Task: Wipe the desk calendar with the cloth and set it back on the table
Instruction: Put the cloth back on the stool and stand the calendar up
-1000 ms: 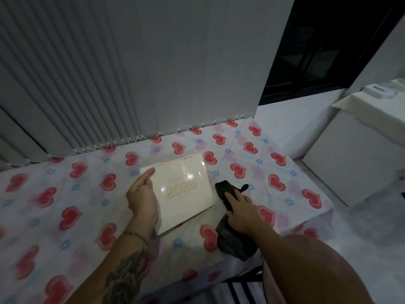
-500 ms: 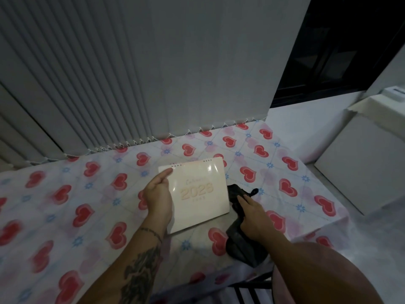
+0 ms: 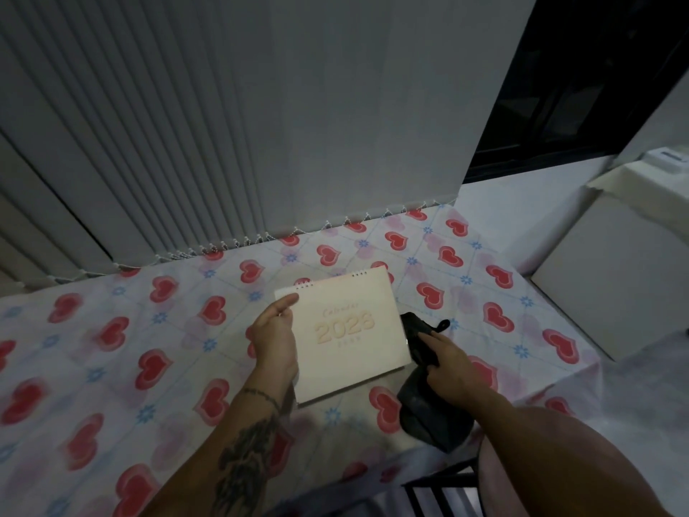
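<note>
A cream desk calendar (image 3: 346,330) printed "2026" is tilted up off the table (image 3: 112,330), its cover facing me. My left hand (image 3: 274,337) grips its left edge, thumb on the front near the top corner. A dark cloth (image 3: 425,401) lies on the table just right of the calendar and droops over the near edge. My right hand (image 3: 445,358) is closed on the cloth's upper part, beside the calendar's right edge.
The table wears a white cover with red hearts. Grey vertical blinds (image 3: 223,125) hang right behind it. A white box (image 3: 615,278) stands on the floor to the right, under a dark window (image 3: 578,80). A chair frame (image 3: 440,490) shows below the near edge.
My left hand has lifted the calendar and raised it a little more upright. My right hand has closed on the cloth. The view has shifted slightly.
</note>
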Demonstrator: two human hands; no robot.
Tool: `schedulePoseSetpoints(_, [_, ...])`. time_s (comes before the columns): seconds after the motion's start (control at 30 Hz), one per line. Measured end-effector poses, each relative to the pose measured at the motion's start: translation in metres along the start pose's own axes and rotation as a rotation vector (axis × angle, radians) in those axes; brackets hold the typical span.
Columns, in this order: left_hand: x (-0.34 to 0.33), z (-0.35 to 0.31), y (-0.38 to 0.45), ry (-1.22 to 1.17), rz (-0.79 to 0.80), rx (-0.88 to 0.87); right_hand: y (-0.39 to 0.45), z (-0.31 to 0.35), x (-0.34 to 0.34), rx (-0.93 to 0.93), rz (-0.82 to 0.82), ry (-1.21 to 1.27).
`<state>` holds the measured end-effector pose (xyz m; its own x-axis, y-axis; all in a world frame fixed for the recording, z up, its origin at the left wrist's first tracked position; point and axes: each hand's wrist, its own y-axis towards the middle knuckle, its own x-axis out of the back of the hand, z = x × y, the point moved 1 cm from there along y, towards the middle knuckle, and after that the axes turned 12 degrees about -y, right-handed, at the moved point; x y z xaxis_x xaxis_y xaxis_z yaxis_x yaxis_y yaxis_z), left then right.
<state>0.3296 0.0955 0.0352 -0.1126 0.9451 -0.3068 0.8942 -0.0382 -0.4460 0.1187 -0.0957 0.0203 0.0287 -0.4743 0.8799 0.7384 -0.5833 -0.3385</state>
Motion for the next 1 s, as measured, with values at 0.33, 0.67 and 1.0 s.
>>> schedulePoseSetpoints(0.33, [0.039,0.018,0.032,0.288,0.088,-0.055,-0.012,0.012,-0.019,-0.103,-0.098,-0.070])
schedulePoseSetpoints(0.67, [0.036,0.019,0.042,0.898,0.211,-0.129,-0.018,0.002,-0.008,-0.194,-0.203,0.045])
schedulePoseSetpoints(1.0, [-0.046,0.056,-0.038,0.962,0.531,-0.297,-0.007,-0.021,0.002,-0.330,-0.049,0.319])
